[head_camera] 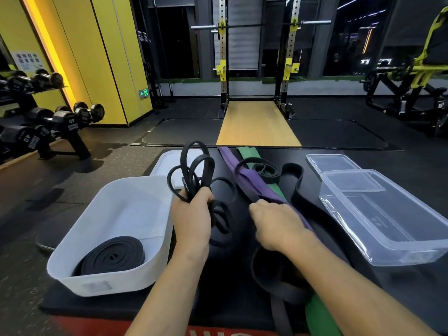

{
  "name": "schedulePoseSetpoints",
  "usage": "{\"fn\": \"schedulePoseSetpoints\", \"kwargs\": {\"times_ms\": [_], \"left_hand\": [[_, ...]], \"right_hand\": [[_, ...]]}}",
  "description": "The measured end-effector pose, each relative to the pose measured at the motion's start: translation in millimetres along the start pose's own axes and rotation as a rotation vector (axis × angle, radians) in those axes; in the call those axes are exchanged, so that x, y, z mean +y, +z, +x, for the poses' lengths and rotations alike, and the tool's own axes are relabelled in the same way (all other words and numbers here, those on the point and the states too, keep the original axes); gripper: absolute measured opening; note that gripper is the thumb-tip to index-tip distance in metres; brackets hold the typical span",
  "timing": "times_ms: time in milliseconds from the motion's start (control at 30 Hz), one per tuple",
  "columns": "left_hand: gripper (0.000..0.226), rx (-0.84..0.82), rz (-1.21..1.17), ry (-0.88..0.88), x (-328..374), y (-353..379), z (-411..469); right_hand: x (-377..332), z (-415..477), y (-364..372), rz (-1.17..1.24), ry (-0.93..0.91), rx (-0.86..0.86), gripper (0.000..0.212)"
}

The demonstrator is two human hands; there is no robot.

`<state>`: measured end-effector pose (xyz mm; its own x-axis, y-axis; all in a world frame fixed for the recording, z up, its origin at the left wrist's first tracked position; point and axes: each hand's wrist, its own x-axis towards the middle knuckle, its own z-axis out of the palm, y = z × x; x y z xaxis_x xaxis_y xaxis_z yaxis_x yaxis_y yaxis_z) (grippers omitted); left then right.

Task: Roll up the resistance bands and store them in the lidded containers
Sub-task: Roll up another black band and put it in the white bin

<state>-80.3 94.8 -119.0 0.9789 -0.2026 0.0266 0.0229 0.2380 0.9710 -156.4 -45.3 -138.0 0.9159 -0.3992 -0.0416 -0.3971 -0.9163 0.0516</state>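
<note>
My left hand (191, 215) grips a thin black resistance band (194, 166) bunched into several loose loops that stand above my fist. My right hand (274, 224) rests with curled fingers on the black surface, pinching at a black band beside the purple band (252, 180). A green band (249, 152) and a wide black band (297, 187) lie tangled with the purple one. On the left, a white tub (135, 190) holds one rolled black band (112, 255). Its white lid (167, 161) lies behind it. A clear container (388, 229) stands open at the right, its clear lid (332, 162) behind.
The work surface is a black padded platform (358, 158) with a red front edge. A dumbbell rack (48, 122) stands on the left floor. A squat rack (257, 69) with a wooden platform is straight ahead, and a yellow exercise machine (412, 76) is at far right.
</note>
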Motion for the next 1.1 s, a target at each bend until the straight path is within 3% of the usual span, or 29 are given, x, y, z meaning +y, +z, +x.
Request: {"fn": "schedulePoseSetpoints", "kwargs": {"times_ms": [133,300,400,467,533,567,633,667,700,800,867,1000,1100], "left_hand": [[0.014,-0.031,0.024,-0.090,-12.1,-0.8,-3.0],[0.012,-0.153,0.061,-0.293,-14.2,-7.1,-0.1],[0.007,-0.226,-0.013,-0.326,-16.5,-7.1,2.3],[0.009,-0.261,-0.023,-0.301,-19.6,-5.3,2.6],[0.015,-0.339,-0.059,-0.255,-21.1,-3.9,0.2],[0.019,-0.391,-0.059,-0.231,-21.6,-3.8,-1.6],[0.029,-0.467,0.088,-0.131,-28.2,-5.8,2.4],[0.037,-0.475,0.215,-0.050,-33.5,-7.6,6.6],[0.045,-0.461,0.353,0.041,-38.8,-8.9,11.5],[0.078,-0.444,0.934,0.182,-47.3,-11.5,18.1],[0.082,-0.434,1.236,0.287,-44.4,-13.1,13.3],[0.070,-0.469,1.044,0.668,-43.4,-19.2,18.4],[0.068,-0.449,0.935,0.635,-50.6,-19.8,30.2]], "right_hand": [[25.1,-5.9,-5.0,-0.222,0.101,0.041,0.038],[38.1,-6.8,-16.4,-0.324,0.240,-0.047,0.038],[27.2,-5.2,-15.1,-0.263,0.208,0.014,0.033],[20.0,-1.2,-11.9,-0.186,0.117,0.140,0.030],[14.0,3.8,-11.1,0.010,-0.027,0.299,0.035],[10.3,3.5,-16.3,0.275,-0.075,0.319,0.039],[1.8,1.1,-30.8,0.999,-0.069,0.142,0.044],[-1.7,0.5,-38.1,1.250,-0.030,0.021,0.043],[-3.5,1.5,-44.6,1.326,0.032,-0.071,0.041],[2.1,10.2,-42.1,1.315,0.282,-0.101,0.045],[8.7,14.8,-36.9,1.295,0.400,-0.097,0.043],[15.0,12.5,-34.3,1.081,0.365,-0.194,0.042],[23.4,13.5,-35.8,0.541,0.241,-0.248,0.025]]}}
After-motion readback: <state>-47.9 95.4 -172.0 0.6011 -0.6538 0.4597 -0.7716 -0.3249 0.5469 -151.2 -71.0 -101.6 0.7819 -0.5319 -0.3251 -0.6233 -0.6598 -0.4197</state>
